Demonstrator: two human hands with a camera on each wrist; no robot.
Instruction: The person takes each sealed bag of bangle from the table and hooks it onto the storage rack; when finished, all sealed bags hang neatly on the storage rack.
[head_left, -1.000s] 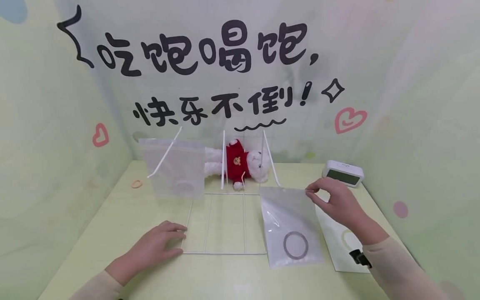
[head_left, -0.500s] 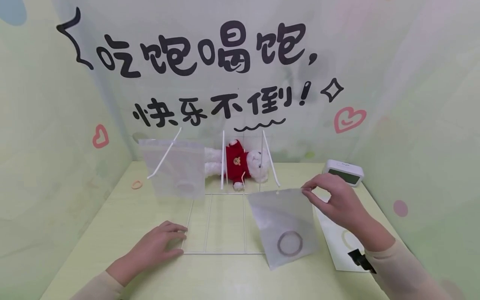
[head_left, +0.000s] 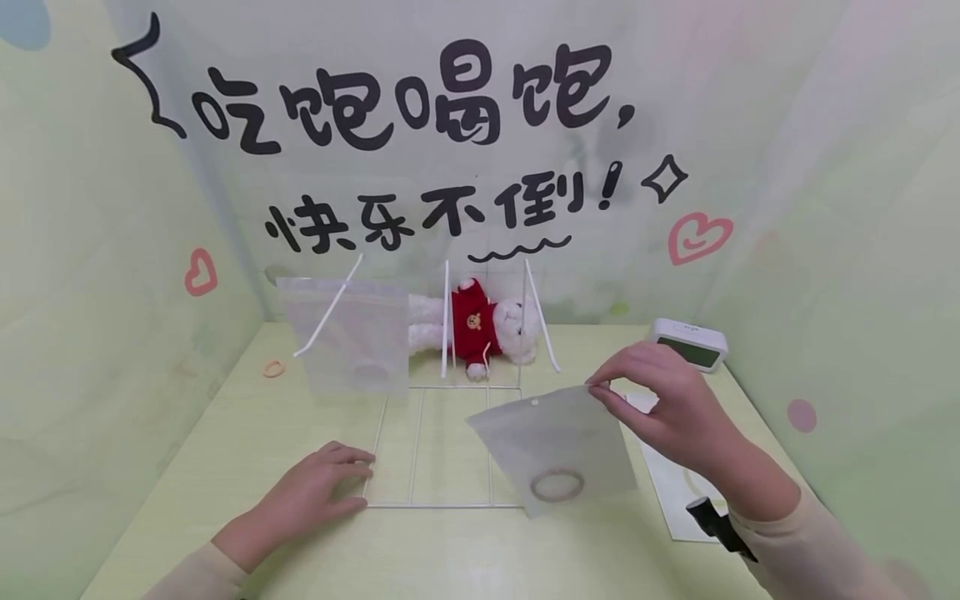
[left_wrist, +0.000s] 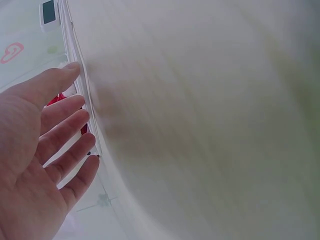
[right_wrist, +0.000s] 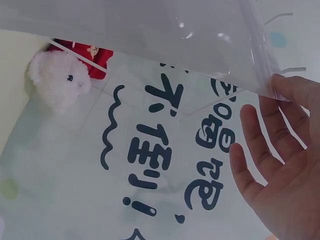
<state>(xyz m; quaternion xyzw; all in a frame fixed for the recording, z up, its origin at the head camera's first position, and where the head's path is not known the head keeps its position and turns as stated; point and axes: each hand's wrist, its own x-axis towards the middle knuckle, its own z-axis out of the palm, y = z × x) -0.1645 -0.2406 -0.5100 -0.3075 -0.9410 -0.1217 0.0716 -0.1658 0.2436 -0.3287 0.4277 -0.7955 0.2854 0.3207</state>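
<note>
My right hand (head_left: 667,417) pinches the top right corner of a translucent zip bag (head_left: 555,442) between thumb and index finger. Inside the bag shows a dark ring (head_left: 533,487), perhaps a bangle. The bag hangs tilted in front of a white wire rack (head_left: 450,505), its hole near the middle of the top edge. In the right wrist view the bag (right_wrist: 150,40) covers the upper part, with the other fingers spread. My left hand (head_left: 307,492) rests with relaxed fingers at the left side of the rack's base. Another translucent bag (head_left: 360,333) hangs on the rack's left hook.
A white plush bear (head_left: 517,321) in a red sweater (head_left: 468,325) lies behind the rack. At the back right stands a white digital clock (head_left: 690,342). A white bag (head_left: 667,492) lies under my right forearm. A small orange ring (head_left: 273,368) lies at the left.
My right hand has drawn the bag left and toward me, tilting it so its left corner leads and its lower edge swings. The left hand stays in place.
</note>
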